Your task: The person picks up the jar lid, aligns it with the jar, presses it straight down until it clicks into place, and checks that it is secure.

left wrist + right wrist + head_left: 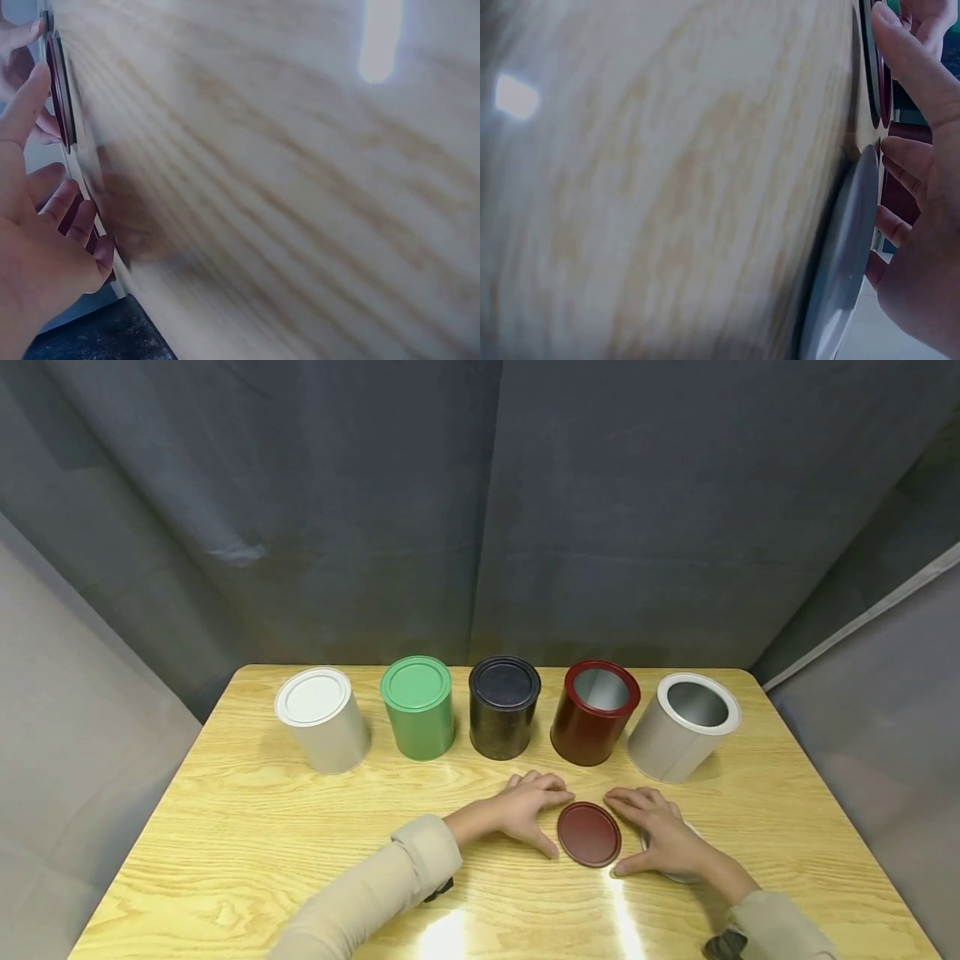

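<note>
A dark red round lid lies flat on the wooden table between the two hands. At its left side is the left hand, thumb and fingers spread and apart from the rim. The right hand faces it from the right, its thumb and fingers spread beside the rim. Neither hand holds anything. Beneath the right hand lies a white lid, partly hidden by the hand in the head view. Behind the hands stand a dark red can and a white can, both without lids, their metal insides showing.
Farther left along the back of the table stand a black can, a green can and another white can, each with its lid on. Grey curtains hang behind the table and at both sides.
</note>
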